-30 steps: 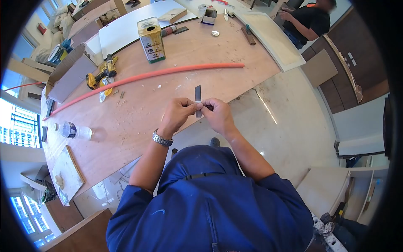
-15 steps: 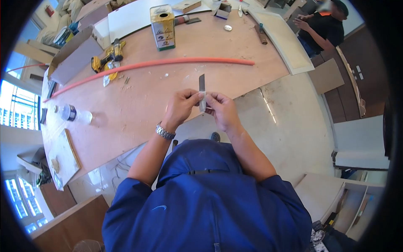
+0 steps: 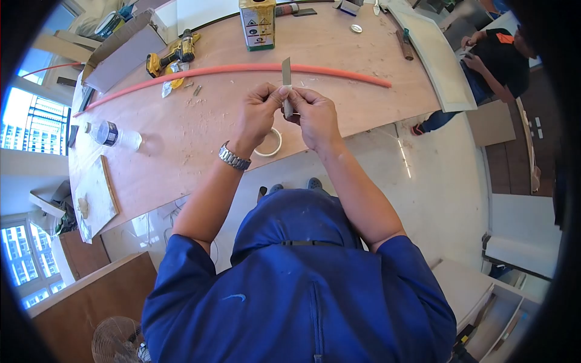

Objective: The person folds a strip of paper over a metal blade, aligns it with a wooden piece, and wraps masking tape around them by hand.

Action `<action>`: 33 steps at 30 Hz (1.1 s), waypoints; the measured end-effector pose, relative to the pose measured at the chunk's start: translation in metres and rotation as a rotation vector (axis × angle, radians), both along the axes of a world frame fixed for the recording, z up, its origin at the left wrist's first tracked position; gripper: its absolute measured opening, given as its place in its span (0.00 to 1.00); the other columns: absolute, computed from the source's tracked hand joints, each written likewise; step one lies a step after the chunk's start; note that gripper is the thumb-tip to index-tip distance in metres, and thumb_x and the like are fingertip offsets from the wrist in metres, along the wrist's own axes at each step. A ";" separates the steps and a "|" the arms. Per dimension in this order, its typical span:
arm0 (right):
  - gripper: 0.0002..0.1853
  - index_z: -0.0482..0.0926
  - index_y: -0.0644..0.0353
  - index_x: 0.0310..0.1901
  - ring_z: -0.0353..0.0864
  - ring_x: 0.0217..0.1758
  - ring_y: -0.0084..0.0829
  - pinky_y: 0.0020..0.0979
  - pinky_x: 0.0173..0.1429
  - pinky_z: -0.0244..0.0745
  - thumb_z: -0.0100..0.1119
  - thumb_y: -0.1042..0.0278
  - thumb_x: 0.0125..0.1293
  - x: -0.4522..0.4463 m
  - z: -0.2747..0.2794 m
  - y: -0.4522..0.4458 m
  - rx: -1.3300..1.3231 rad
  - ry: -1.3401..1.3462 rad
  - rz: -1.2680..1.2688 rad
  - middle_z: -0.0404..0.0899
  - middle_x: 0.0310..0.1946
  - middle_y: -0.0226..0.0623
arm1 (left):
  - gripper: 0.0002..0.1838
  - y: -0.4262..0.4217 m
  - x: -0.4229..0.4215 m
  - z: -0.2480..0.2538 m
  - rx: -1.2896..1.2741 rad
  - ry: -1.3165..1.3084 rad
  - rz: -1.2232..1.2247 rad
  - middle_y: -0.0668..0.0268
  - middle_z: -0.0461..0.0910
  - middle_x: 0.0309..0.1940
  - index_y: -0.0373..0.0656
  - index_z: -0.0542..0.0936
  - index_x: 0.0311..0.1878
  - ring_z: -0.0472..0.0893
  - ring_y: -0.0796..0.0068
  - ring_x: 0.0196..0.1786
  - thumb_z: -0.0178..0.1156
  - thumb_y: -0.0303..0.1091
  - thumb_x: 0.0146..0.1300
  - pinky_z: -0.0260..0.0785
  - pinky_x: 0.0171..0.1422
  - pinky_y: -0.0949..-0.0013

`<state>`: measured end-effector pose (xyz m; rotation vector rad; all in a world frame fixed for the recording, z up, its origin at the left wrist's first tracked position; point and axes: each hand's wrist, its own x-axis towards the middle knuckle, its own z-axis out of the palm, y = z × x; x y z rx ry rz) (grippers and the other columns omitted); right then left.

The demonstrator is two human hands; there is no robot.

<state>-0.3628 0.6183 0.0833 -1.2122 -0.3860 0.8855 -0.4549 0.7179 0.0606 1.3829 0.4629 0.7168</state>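
Left hand (image 3: 258, 113), right hand (image 3: 317, 118): 2 pinches

Shirt (image 3: 272, 284) w/ swoosh (image 3: 233, 297); can (image 3: 259, 40) w/ warning triangles (image 3: 252, 25).

Wearing blue shirt (image 3: 260, 327), short slvs (image 3: 186, 257) matching in colour, pale-blue curved logo (image 3: 235, 297) showing on its L side, dk seam (image 3: 315, 314) running down ctr, narrow dk strip (image 3: 308, 243) crossing it, silver L-wrist watch (image 3: 234, 158), dk-grey shoes (image 3: 314, 183) peeking out.
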 end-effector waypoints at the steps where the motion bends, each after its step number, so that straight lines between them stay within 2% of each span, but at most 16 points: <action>1: 0.13 0.84 0.68 0.45 0.76 0.30 0.18 0.24 0.35 0.76 0.61 0.66 0.71 0.003 -0.002 0.001 -0.006 0.011 0.002 0.81 0.30 0.31 | 0.14 0.001 0.001 0.000 0.039 0.014 0.007 0.71 0.77 0.25 0.37 0.81 0.32 0.72 0.82 0.30 0.62 0.39 0.70 0.66 0.35 0.74; 4: 0.12 0.83 0.70 0.45 0.76 0.30 0.19 0.23 0.35 0.75 0.62 0.67 0.70 0.020 -0.028 -0.002 -0.083 -0.132 0.031 0.81 0.30 0.32 | 0.19 -0.009 -0.003 0.002 0.089 0.330 0.173 0.68 0.76 0.23 0.36 0.81 0.33 0.71 0.82 0.30 0.64 0.46 0.68 0.66 0.35 0.74; 7: 0.12 0.81 0.69 0.43 0.76 0.30 0.20 0.25 0.38 0.76 0.60 0.66 0.71 0.040 -0.047 -0.021 -0.140 -0.094 -0.027 0.80 0.29 0.32 | 0.20 -0.010 -0.010 -0.075 0.224 0.600 0.168 0.62 0.79 0.27 0.36 0.81 0.34 0.76 0.74 0.32 0.66 0.48 0.64 0.69 0.38 0.68; 10: 0.11 0.80 0.67 0.41 0.76 0.29 0.21 0.25 0.38 0.76 0.59 0.66 0.72 0.064 -0.072 -0.045 -0.268 -0.100 0.046 0.80 0.29 0.31 | 0.16 -0.042 -0.017 -0.096 0.782 0.910 0.079 0.56 0.81 0.33 0.37 0.80 0.35 0.80 0.59 0.37 0.66 0.44 0.61 0.71 0.46 0.59; 13: 0.10 0.80 0.66 0.41 0.79 0.31 0.22 0.24 0.38 0.76 0.58 0.66 0.73 0.072 -0.083 -0.060 -0.333 -0.074 0.120 0.80 0.29 0.31 | 0.14 -0.056 -0.022 -0.123 0.961 0.975 0.131 0.53 0.82 0.41 0.36 0.80 0.38 0.79 0.48 0.45 0.65 0.40 0.59 0.69 0.53 0.51; 17: 0.09 0.80 0.66 0.42 0.82 0.35 0.24 0.25 0.40 0.77 0.58 0.68 0.72 0.084 -0.097 -0.067 -0.322 -0.037 0.373 0.82 0.33 0.35 | 0.15 -0.058 -0.017 -0.127 0.758 0.989 0.173 0.53 0.83 0.40 0.37 0.81 0.44 0.80 0.49 0.45 0.64 0.38 0.59 0.68 0.54 0.51; 19: 0.08 0.81 0.69 0.43 0.84 0.37 0.25 0.27 0.40 0.78 0.58 0.71 0.71 0.089 -0.098 -0.066 -0.282 -0.052 0.482 0.82 0.39 0.39 | 0.15 -0.061 -0.015 -0.096 0.581 0.887 0.130 0.53 0.83 0.39 0.38 0.82 0.45 0.80 0.50 0.45 0.64 0.38 0.60 0.69 0.52 0.52; 22: 0.08 0.81 0.71 0.43 0.83 0.37 0.25 0.27 0.41 0.78 0.59 0.74 0.70 0.090 -0.100 -0.058 -0.095 -0.123 0.480 0.79 0.49 0.40 | 0.13 -0.073 -0.003 -0.049 0.378 0.792 0.141 0.53 0.82 0.35 0.39 0.83 0.43 0.81 0.53 0.42 0.65 0.37 0.60 0.71 0.46 0.55; 25: 0.07 0.82 0.72 0.42 0.82 0.37 0.23 0.27 0.42 0.77 0.60 0.76 0.68 0.096 -0.090 -0.053 -0.055 -0.258 0.514 0.75 0.56 0.39 | 0.12 -0.072 0.005 -0.042 0.502 0.730 0.145 0.55 0.82 0.33 0.39 0.83 0.42 0.82 0.59 0.36 0.67 0.37 0.60 0.72 0.40 0.62; 28: 0.08 0.82 0.72 0.41 0.80 0.37 0.23 0.27 0.43 0.76 0.61 0.74 0.67 0.094 -0.089 -0.049 -0.051 -0.377 0.476 0.79 0.49 0.36 | 0.11 -0.075 0.012 -0.031 0.542 0.625 0.152 0.53 0.81 0.32 0.38 0.83 0.41 0.80 0.52 0.36 0.66 0.35 0.60 0.72 0.42 0.57; 31: 0.08 0.83 0.71 0.40 0.80 0.39 0.23 0.26 0.42 0.75 0.61 0.73 0.67 0.098 -0.086 -0.046 -0.138 -0.659 0.433 0.81 0.44 0.35 | 0.11 -0.076 0.014 -0.027 0.495 0.688 0.137 0.53 0.81 0.32 0.37 0.83 0.42 0.80 0.53 0.36 0.65 0.35 0.60 0.72 0.41 0.58; 33: 0.09 0.83 0.70 0.40 0.79 0.36 0.23 0.26 0.41 0.75 0.62 0.71 0.67 0.097 -0.081 -0.045 -0.172 -0.658 0.415 0.82 0.38 0.34 | 0.12 -0.074 0.014 -0.028 0.442 0.702 0.140 0.52 0.82 0.34 0.37 0.82 0.43 0.81 0.54 0.38 0.65 0.35 0.61 0.72 0.42 0.58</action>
